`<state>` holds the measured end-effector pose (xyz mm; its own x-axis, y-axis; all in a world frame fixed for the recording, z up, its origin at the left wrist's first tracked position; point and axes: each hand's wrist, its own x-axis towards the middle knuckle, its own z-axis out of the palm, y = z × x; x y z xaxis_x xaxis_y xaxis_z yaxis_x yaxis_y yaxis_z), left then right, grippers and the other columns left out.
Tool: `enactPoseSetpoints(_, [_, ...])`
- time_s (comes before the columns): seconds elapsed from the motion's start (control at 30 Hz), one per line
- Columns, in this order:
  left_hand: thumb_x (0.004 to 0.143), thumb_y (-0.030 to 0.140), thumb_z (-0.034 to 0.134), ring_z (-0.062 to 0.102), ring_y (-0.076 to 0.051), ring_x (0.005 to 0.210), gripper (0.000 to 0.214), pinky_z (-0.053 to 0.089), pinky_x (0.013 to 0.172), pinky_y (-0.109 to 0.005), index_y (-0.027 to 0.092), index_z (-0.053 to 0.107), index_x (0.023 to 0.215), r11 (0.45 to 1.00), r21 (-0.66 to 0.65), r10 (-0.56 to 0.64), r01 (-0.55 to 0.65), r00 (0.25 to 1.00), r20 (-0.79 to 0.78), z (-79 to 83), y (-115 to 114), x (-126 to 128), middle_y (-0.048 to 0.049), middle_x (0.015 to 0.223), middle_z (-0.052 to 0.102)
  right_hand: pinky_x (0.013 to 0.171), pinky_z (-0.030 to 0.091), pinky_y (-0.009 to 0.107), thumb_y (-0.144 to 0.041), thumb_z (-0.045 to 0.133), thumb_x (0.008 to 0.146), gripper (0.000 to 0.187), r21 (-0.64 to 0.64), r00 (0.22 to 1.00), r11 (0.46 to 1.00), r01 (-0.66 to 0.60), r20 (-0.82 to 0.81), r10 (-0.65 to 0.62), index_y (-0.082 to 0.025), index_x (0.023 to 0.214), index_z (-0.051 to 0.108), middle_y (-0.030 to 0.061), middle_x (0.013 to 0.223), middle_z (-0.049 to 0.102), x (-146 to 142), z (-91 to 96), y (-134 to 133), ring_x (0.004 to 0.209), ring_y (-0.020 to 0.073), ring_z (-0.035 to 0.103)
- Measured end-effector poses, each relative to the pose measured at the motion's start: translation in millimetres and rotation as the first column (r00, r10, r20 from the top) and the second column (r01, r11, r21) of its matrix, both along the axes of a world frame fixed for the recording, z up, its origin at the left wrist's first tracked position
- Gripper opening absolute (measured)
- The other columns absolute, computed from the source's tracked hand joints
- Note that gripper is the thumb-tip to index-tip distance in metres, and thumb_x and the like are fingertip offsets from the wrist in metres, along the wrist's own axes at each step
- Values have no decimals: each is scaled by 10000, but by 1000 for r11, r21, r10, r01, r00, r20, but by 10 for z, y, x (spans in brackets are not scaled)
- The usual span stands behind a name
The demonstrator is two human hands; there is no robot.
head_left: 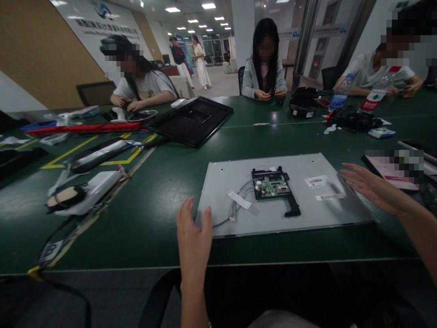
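A grey metal display panel (pixel 307 205) lies flat on the green table (pixel 153 218), back side up. A small green circuit board (pixel 271 187) in a black bracket sits at its middle, with thin wires (pixel 235 209) and a white tape strip trailing to the left. My left hand (pixel 193 237) hovers open at the panel's near left corner, fingers stretched out, holding nothing. My right hand (pixel 370 187) is open too, fingers spread, over the panel's right edge.
A black monitor housing (pixel 193 120) lies further back on the table. Parts, cables and a red bar (pixel 85 128) sit at the left. Three people work at the far side, near water bottles (pixel 341 93) and black cables. A device (pixel 392 171) lies at the right.
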<state>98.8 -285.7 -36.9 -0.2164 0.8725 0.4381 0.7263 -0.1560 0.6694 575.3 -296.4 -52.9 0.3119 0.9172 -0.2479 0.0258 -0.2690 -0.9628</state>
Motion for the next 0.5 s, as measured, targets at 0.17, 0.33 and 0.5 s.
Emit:
enactPoseSetpoints(0.17, [920, 406, 497, 503, -288, 1298, 525, 417, 1065, -484, 167, 438, 1384, 984, -176, -17, 27, 998, 62, -83, -93, -129, -180, 1379, 533, 1114, 321, 319, -582, 501, 906, 633, 39, 998, 998, -52, -39, 53, -301, 1462, 391, 162, 1525, 401, -63, 79, -29, 1382, 233, 412])
enactPoseSetpoints(0.33, [906, 424, 520, 580, -295, 1214, 593, 531, 935, -430, 213, 370, 1439, 984, -178, 30, 19, 963, 269, -30, -75, -111, -179, 1449, 463, 1107, 328, 337, -587, 446, 918, 700, 101, 989, 993, -55, -128, 67, -260, 1521, 307, 198, 1522, 392, -132, 132, -63, 1383, 232, 407])
enactPoseSetpoints(0.5, [901, 451, 518, 592, -308, 1187, 619, 550, 910, -435, 203, 370, 1448, 989, -149, 48, -14, 972, 228, -1, -23, -141, -183, 1479, 409, 1115, 318, 333, -589, 386, 921, 695, 134, 983, 989, -55, -167, 78, -265, 1528, 289, 179, 1531, 385, -225, 139, -125, 1391, 217, 394])
